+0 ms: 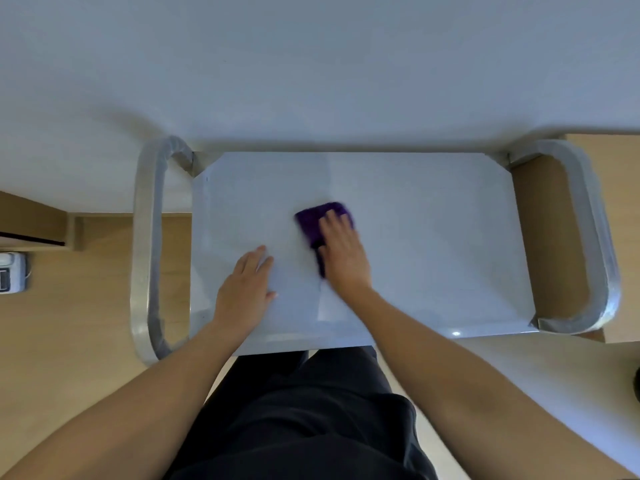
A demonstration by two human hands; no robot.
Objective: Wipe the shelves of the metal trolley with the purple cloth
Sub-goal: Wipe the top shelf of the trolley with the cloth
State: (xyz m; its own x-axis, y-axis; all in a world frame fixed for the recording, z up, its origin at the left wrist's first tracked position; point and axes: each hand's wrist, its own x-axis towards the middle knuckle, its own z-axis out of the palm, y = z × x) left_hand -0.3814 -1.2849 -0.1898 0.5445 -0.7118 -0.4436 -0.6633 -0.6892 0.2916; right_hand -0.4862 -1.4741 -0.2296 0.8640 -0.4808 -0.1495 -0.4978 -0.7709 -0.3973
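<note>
The metal trolley's top shelf (433, 237) fills the middle of the head view, seen from straight above. A purple cloth (313, 221) lies near the shelf's centre. My right hand (341, 252) presses flat on the cloth and covers its right and near part. My left hand (247, 287) rests flat on the bare shelf to the left of the cloth, fingers together and holding nothing. The lower shelves are hidden under the top one.
Curved metal handles stand at the left end (145, 251) and the right end (592, 237) of the trolley. A white wall (311, 64) runs right behind it. A small white device (12, 273) lies on the wooden floor at far left.
</note>
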